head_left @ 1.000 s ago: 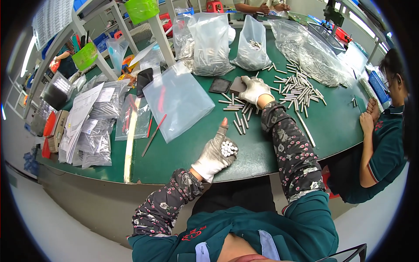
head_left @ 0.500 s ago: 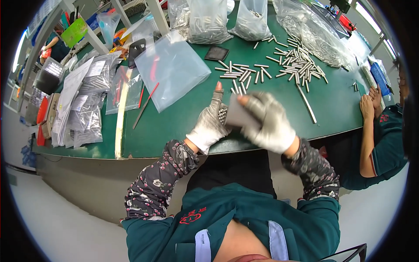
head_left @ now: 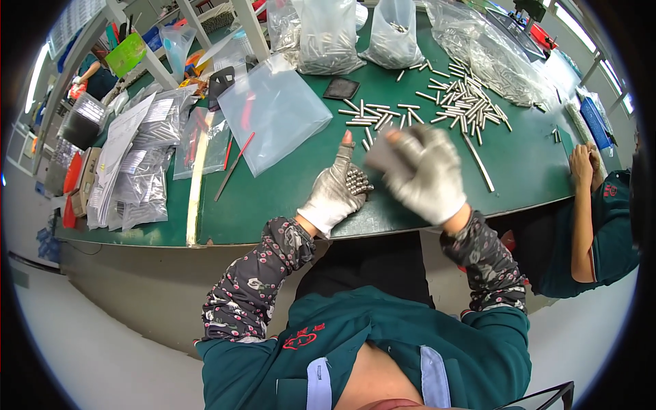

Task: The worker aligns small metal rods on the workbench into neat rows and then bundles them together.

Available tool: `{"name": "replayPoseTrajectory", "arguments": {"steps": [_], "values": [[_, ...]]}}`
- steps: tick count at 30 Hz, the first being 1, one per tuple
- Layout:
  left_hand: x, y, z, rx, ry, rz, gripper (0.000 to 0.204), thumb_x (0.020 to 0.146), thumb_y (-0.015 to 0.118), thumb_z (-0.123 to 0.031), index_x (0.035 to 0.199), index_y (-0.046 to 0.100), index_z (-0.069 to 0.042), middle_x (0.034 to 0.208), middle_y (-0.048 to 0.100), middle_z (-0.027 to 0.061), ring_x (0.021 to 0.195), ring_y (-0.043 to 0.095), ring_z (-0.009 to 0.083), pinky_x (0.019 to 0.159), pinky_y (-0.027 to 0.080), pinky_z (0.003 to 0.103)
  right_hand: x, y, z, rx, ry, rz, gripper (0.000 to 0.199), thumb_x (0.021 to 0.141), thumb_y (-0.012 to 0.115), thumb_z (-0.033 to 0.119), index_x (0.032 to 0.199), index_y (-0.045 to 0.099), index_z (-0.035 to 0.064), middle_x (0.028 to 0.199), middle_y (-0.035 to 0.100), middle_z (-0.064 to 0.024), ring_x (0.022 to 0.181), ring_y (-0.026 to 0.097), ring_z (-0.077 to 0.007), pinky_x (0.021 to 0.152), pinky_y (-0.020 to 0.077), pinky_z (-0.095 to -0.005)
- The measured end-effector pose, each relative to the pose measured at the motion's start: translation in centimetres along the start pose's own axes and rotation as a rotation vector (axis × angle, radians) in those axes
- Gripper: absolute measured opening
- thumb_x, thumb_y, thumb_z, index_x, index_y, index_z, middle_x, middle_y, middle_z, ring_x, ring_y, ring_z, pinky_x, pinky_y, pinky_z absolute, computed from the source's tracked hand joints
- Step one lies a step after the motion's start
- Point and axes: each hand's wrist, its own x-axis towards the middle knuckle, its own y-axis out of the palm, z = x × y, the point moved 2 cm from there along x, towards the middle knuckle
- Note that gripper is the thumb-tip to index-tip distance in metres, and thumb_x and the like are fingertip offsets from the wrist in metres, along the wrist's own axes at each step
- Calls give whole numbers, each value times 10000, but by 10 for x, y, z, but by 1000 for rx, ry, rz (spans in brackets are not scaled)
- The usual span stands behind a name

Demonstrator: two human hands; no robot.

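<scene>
My left hand (head_left: 335,188), in a white fingerless glove, is closed round a bundle of metal pins (head_left: 359,180). Their rounded ends show as a cluster facing right, and its bare thumb points up. To the right, my right hand (head_left: 427,171) grips a flat grey-brown pad (head_left: 391,158), which looks like an abrasive pad and is blurred by motion. A gap separates the pad from the pin ends. Beyond my hands, loose metal pins (head_left: 471,102) lie in a pile on the green table (head_left: 273,212). A dark square pad (head_left: 341,88) lies left of them.
Clear bags of pins (head_left: 331,41) stand at the back. An empty plastic bag (head_left: 277,116), a thin red-handled file (head_left: 234,167) and a pale strip (head_left: 197,184) lie left. A metal bar (head_left: 479,162) lies right, near a co-worker's hands (head_left: 584,162).
My right hand has moved the pad right and slightly up, away from the pin ends, which now show more fully. My left hand keeps its hold on the bundle.
</scene>
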Motion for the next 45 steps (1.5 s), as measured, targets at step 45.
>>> {"name": "replayPoseTrajectory", "arguments": {"steps": [45], "values": [[-1, -7, -4, 42, -55, 19, 1097, 643, 712, -51, 1469, 11, -222, 847, 606, 72, 777, 616, 217, 771, 496, 295, -11, -4, 1, 102, 36, 69, 424, 692, 689, 309, 1080, 651, 142, 1117, 555, -237, 1002, 545, -369, 860, 427, -452]]}}
